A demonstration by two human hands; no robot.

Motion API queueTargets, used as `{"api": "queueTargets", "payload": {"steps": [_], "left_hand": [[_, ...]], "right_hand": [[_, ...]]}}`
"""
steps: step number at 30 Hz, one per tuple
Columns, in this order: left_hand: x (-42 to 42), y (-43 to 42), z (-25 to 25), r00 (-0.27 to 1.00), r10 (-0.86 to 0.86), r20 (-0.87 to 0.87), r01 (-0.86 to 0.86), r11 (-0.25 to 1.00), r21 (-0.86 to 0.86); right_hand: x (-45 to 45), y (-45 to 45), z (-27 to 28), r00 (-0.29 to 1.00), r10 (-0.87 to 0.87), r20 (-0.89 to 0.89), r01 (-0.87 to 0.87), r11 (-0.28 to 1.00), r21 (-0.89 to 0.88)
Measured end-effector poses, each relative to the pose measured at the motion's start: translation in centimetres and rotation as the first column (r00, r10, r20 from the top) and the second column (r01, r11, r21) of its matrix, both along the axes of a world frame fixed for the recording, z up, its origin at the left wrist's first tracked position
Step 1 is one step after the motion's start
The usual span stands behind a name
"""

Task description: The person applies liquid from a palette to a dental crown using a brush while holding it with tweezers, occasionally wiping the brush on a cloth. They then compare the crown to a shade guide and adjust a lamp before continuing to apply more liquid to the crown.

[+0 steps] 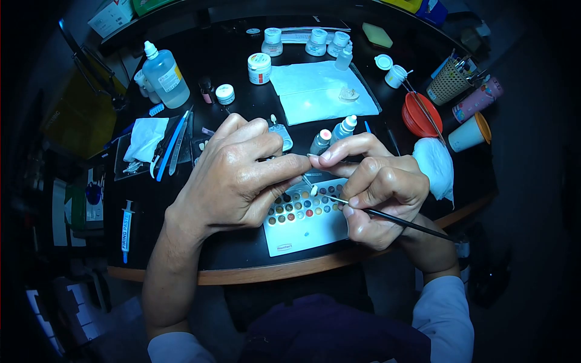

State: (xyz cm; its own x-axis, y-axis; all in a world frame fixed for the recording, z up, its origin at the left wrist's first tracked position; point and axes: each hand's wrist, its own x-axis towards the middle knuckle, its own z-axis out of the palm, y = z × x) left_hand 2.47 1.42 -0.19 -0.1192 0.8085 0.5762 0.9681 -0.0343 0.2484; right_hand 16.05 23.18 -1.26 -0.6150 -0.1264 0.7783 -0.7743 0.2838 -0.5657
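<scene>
My left hand (242, 175) is closed, its fingers pinching a thin metal holder (307, 180) whose grip is mostly hidden. At the holder's tip sits a small cream-coloured dental crown (314, 190). My right hand (384, 187) is closed around a fine paintbrush (411, 224) with a black handle, and the brush tip points left towards the crown. Whether the bristles touch the crown is too small to tell. The fingertips of both hands meet just above it. Beneath them lies a white palette (315, 240) with several rows of coloured wells, partly covered by my hands.
Two dropper bottles (321, 142) stand just beyond my hands. Farther back are a white paper pad (302, 97) and several jars (259, 68). A red bowl (420, 115) and a white cloth (434, 166) are at right. Tweezers (172, 145) and a firing paste syringe (127, 230) lie left.
</scene>
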Motion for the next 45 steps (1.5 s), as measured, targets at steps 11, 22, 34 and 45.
{"api": "queueTargets", "payload": {"steps": [11,22,34,45], "left_hand": [[0.04,-0.04,0.24,1.0,-0.019,0.013,0.019,1.0,0.001],[-0.12,0.08,-0.25,0.998,-0.058,0.022,0.057,0.998,0.039],[-0.1,0.13,-0.16,0.997,-0.072,0.032,0.07,0.996,0.055],[-0.07,0.18,-0.06,0.996,-0.081,0.049,0.078,0.996,0.049]], "right_hand": [[0.1,0.0,0.88,1.0,0.028,-0.007,-0.027,0.996,0.087],[0.02,-0.31,0.43,1.0,-0.005,-0.015,0.005,1.0,-0.003],[0.27,-0.02,0.96,0.999,0.04,-0.002,-0.04,0.997,0.067],[0.36,-0.06,0.78,0.999,0.039,0.003,-0.04,0.998,0.047]]}}
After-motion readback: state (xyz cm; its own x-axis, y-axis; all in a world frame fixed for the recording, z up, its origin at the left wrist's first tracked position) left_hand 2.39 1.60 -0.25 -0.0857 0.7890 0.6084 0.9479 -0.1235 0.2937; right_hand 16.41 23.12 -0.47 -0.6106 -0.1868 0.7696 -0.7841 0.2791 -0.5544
